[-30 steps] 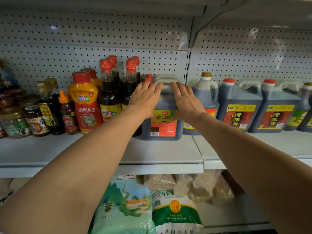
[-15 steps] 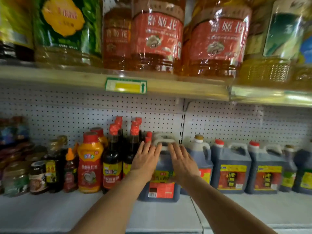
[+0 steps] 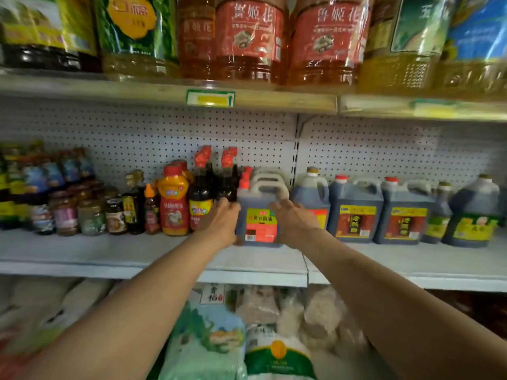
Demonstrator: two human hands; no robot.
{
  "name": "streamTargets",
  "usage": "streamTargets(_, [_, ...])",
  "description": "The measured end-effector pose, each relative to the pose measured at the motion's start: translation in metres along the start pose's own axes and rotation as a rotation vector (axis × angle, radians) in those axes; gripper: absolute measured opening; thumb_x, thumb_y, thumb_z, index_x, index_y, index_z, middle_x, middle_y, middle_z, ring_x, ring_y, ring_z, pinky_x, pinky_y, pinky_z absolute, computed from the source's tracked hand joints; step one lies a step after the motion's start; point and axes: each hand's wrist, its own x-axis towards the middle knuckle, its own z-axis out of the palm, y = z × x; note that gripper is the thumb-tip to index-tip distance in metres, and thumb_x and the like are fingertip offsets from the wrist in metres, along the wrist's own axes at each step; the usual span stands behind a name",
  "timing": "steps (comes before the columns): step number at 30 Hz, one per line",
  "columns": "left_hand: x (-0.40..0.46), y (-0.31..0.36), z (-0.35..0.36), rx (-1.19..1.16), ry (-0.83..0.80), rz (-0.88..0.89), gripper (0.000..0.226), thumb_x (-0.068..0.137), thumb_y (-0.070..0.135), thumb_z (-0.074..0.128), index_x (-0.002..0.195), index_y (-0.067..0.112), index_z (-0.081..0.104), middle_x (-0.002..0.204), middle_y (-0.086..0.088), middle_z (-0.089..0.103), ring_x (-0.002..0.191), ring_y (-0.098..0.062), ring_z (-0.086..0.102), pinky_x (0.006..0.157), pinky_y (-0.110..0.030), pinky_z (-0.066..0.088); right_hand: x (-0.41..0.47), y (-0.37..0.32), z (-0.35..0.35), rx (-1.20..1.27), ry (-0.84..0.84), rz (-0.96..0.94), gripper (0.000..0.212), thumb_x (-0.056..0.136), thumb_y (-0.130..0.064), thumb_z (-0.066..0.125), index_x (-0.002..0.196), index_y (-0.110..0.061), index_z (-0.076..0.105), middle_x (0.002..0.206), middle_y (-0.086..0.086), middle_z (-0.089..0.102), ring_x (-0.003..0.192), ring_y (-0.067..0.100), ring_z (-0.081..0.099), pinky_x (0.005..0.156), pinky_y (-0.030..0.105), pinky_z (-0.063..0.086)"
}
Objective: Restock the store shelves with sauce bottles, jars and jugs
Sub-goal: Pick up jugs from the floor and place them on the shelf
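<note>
A dark soy sauce jug (image 3: 260, 215) with a white handle, red cap and a yellow and red label stands on the white middle shelf (image 3: 109, 250), in front of more jugs of the same kind. My left hand (image 3: 219, 223) lies against the jug's left side, fingers extended. My right hand (image 3: 293, 223) lies against its right side the same way. Both arms reach in from the bottom of the view. The frame is slightly blurred, so finger contact is not sharp.
Left of the jug stand dark sauce bottles (image 3: 201, 193), an orange squeeze bottle (image 3: 174, 201) and several jars (image 3: 90, 215). To the right are a round-shouldered jug (image 3: 311, 192) and blue vinegar jugs (image 3: 355, 212). Large oil bottles (image 3: 249, 37) fill the upper shelf; bags (image 3: 208, 341) lie below.
Both hands slid from the jug's top and handle down to its two sides and spread apart. The view rose to take in the upper shelf.
</note>
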Motion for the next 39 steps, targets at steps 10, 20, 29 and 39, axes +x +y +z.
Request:
streamTargets(10, [-0.136,-0.024,0.051,-0.061,-0.201,-0.129,0.077,0.076,0.033,0.083,0.139,0.023,0.042,0.138,-0.005,0.033,0.129,-0.027,0.038,0.099,-0.045,0.046,-0.079,-0.045,0.070,0.033,-0.157,-0.139,0.083,0.085,-0.025,0.076,0.152,-0.028,0.028,0.148,0.007,0.034,0.132,0.034,0.042,0.094,0.046,0.051])
streamTargets(20, [-0.233,-0.053,0.159,-0.076,-0.380,-0.322,0.078,0.074,0.040,0.084,0.138,0.025,0.043,0.136,-0.007,0.038,0.126,-0.029,0.043,0.096,-0.044,0.046,-0.137,-0.090,0.190,0.074,-0.407,-0.263,0.084,0.084,-0.034,0.077,0.152,-0.025,0.027,0.157,0.007,0.021,0.131,0.037,0.044,0.097,0.045,0.051])
streamTargets(29, [-0.297,-0.133,0.283,-0.089,-0.614,-0.302,0.071,0.079,0.040,0.078,0.138,0.022,0.044,0.144,-0.010,0.039,0.129,-0.031,0.042,0.100,-0.043,0.043,-0.179,-0.151,0.322,0.090,-0.590,-0.166,0.067,0.086,-0.019,0.073,0.143,-0.023,0.038,0.154,0.006,0.021,0.128,0.035,0.045,0.086,0.043,0.054])
streamTargets(39, [-0.401,-0.195,0.473,-0.061,-0.816,-0.195,0.071,0.085,0.047,0.070,0.144,0.020,0.041,0.144,-0.008,0.039,0.126,-0.028,0.046,0.105,-0.038,0.038,-0.273,-0.216,0.537,0.261,-0.884,0.028,0.061,0.088,-0.030,0.072,0.142,-0.024,0.043,0.148,0.004,0.031,0.129,0.030,0.044,0.097,0.044,0.049])
